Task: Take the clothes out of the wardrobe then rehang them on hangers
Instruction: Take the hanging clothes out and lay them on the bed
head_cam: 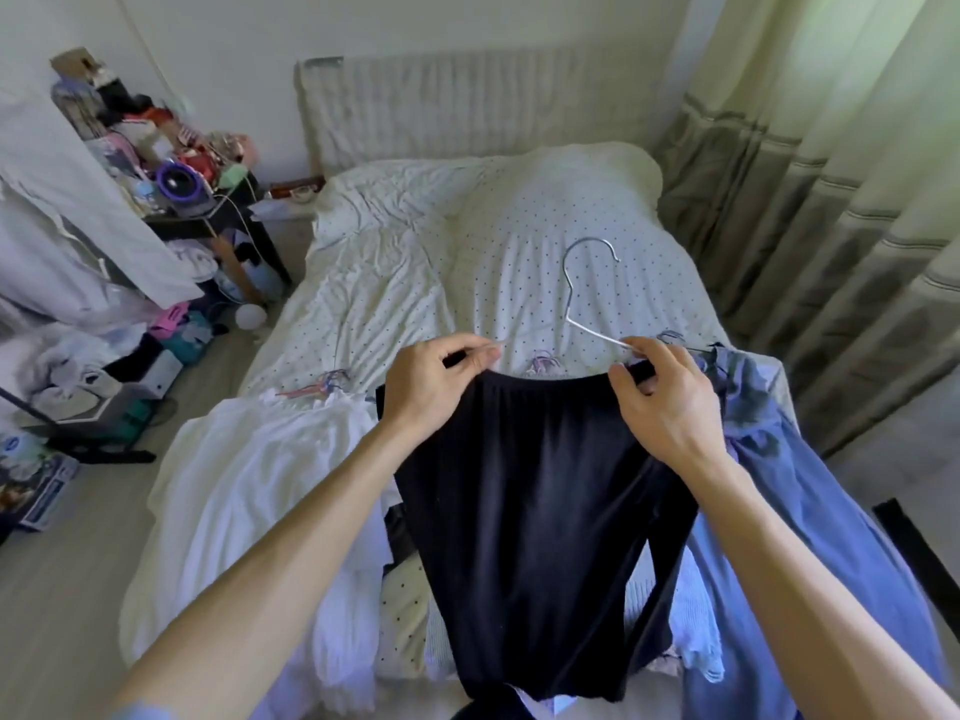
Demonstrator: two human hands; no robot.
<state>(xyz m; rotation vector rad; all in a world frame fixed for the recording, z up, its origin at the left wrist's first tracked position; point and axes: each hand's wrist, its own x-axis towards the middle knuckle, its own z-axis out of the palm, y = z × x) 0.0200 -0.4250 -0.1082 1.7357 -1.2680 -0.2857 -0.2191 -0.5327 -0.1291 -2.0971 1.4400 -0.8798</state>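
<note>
Bed [395,283] behind; left hand [434,389], right hand [667,407] fingers [631,379] clamped on black garment [540,501], hanger [597,333].

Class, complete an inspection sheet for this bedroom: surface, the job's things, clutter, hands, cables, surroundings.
Surface: bed, spotted cover, rumpled.
Job's things: black garment held up by its top edge; metal hanger above it; white garment and blue garment lying either side.
Clutter: piled side table; floor heaps.
Hands: left hand and right hand each pinch the black garment's top edge.
Cables: white cable hangs off the side table.
Surroundings: radiator behind the bed; curtain at right.
</note>
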